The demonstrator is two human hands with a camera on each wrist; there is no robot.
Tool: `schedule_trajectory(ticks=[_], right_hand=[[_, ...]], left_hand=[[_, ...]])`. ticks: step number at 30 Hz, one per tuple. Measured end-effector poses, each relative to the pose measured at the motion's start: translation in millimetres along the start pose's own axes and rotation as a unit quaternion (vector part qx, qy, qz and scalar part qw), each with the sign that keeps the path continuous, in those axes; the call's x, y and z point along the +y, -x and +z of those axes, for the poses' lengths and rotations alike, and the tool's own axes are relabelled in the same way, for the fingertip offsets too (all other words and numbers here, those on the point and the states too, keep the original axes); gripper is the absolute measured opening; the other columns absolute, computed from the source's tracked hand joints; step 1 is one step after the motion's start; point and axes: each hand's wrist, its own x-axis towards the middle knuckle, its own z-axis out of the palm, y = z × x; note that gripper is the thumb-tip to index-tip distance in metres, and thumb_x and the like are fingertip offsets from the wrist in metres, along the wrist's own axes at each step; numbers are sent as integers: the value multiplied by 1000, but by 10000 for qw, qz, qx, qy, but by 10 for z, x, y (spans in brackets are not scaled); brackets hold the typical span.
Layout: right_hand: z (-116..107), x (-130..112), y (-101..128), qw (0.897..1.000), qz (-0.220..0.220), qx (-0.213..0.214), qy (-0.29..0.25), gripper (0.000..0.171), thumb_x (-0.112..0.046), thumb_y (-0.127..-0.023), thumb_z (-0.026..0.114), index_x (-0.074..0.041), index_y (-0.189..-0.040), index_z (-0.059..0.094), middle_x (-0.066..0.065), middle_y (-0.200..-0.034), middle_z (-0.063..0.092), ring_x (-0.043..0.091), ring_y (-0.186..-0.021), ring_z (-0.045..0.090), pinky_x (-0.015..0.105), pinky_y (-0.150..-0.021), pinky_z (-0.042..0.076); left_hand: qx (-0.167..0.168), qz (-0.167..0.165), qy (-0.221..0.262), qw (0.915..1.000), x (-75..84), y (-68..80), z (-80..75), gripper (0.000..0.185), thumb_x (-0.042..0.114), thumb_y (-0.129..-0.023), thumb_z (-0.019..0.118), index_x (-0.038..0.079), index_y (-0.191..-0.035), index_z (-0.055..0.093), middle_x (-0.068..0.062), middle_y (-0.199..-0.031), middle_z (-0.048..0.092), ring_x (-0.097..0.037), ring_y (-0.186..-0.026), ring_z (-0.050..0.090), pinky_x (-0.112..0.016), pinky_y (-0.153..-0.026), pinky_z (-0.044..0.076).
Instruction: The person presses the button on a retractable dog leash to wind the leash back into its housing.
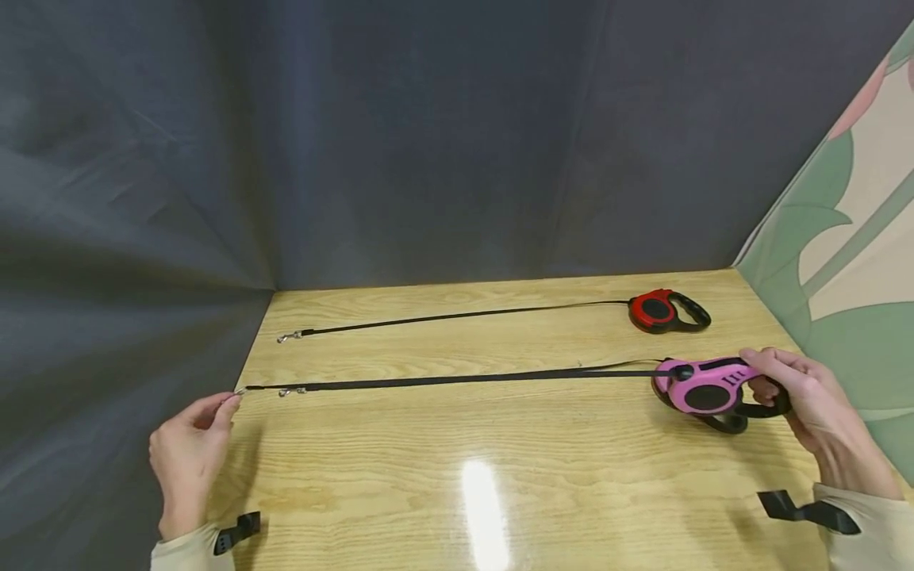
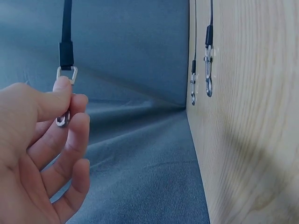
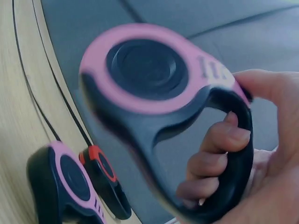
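Left hand (image 1: 187,456) at the table's (image 1: 500,492) left edge, thumb & fingertips pinching a metal clip (image 2: 64,95). Its black strap (image 1: 457,380) runs taut across to a pink leash reel (image 1: 703,386). Right hand (image 1: 810,412), fingers curled thru the reel's handle, thumb on top. Red reel (image 1: 660,309) lies behind.

Three retractable leashes in all: two pink, one red. Held pink leash (image 1: 703,390) in the fingers of the right hand (image 1: 814,412); second pink leash (image 3: 65,182) on the table (image 1: 500,476) just beneath it; red leash (image 1: 657,309) farther back. Three black cords, one per leash: held cord (image 1: 464,379), thin cord (image 1: 614,365), far cord (image 1: 464,316). Three metal clips: held clip (image 2: 63,116) pinched by the left hand (image 1: 187,452), near clip (image 2: 208,74), far clip (image 2: 193,86). Two hands. One table.
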Motion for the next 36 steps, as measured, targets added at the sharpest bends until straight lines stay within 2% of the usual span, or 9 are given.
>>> schedule_trajectory(ticks=[2, 4, 7, 9, 15, 18, 26, 30, 36], right_hand=[[-18, 25, -5, 9988, -82, 25, -474, 38, 0, -111, 42, -10, -77, 56, 3, -65, 41, 27, -65, 26, 37, -66, 18], [-28, 52, -11, 9965, -226, 135, -791, 36, 4, -110, 43, -9, -80, 61, 1, -66, 48, 25, -64, 30, 37, -63, 20], [-23, 88, -14, 9952, -418, 308, -832, 34, 9, -107, 47, -8, -85, 66, -1, -68, 57, 19, -63, 41, 34, -60, 26], [-11, 104, -16, 9938, -518, 449, -875, 32, 11, -105, 50, -7, -88, 70, -2, -70, 63, 14, -64, 51, 30, -61, 33], [103, 135, -23, 9781, -988, 894, -1596, 32, 19, -100, 52, -1, -90, 74, 2, -73, 73, 12, -60, 61, 20, -61, 49], [168, 159, -34, 9686, -1180, 1154, -1862, 31, 22, -98, 54, 2, -90, 75, 4, -74, 75, 13, -58, 63, 19, -60, 54], [270, 224, -55, 9470, -1447, 1641, -2352, 28, 25, -94, 55, 6, -87, 74, 8, -73, 75, 15, -56, 61, 22, -58, 54], [317, 255, -76, 9408, -1461, 1755, -2504, 28, 26, -93, 55, 6, -87, 73, 9, -73, 75, 16, -56, 63, 23, -58, 55], [385, 260, -106, 9404, -1443, 1851, -2462, 29, 27, -93, 55, 5, -86, 73, 8, -72, 74, 15, -55, 63, 22, -57, 54]], left_hand=[[95, 15, 70, 9999, 14, 2, 10, 22, 32, -94, 84, 10, -101, 86, -13, -79, 80, 30, -56, 35, -28, -69, 41], [180, 41, 187, 9997, 24, -1, 22, 21, 31, -93, 85, 11, -99, 86, 6, -69, 77, 29, -55, 38, -23, -67, 38], [280, 90, 341, 9990, 21, -2, 41, 20, 30, -93, 85, 11, -99, 86, 38, -63, 59, 28, -55, 40, -20, -66, 37], [309, 82, 429, 9986, 19, 5, 52, 19, 29, -94, 84, 10, -100, 86, 51, -66, 45, 27, -55, 41, -21, -67, 37], [297, -105, 596, 9977, 48, 32, 88, 20, 28, -98, 80, 10, -105, 85, 48, -67, 48, 24, -55, 44, -22, -72, 38], [331, -119, 814, 9961, 42, 52, 108, 18, 26, -97, 81, 9, -104, 85, 45, -67, 52, 21, -56, 47, -18, -68, 38], [480, -29, 1260, 9909, 67, 76, 157, 16, 20, -96, 81, 6, -102, 85, 46, -68, 53, 18, -56, 51, -10, -56, 38], [567, 24, 1216, 9910, 82, 78, 170, 17, 20, -97, 81, 4, -102, 84, 47, -68, 52, 19, -55, 50, -9, -56, 38], [626, 67, 1213, 9906, 85, 74, 179, 17, 18, -96, 81, 3, -102, 84, 48, -68, 52, 21, -55, 49, -8, -56, 37]])
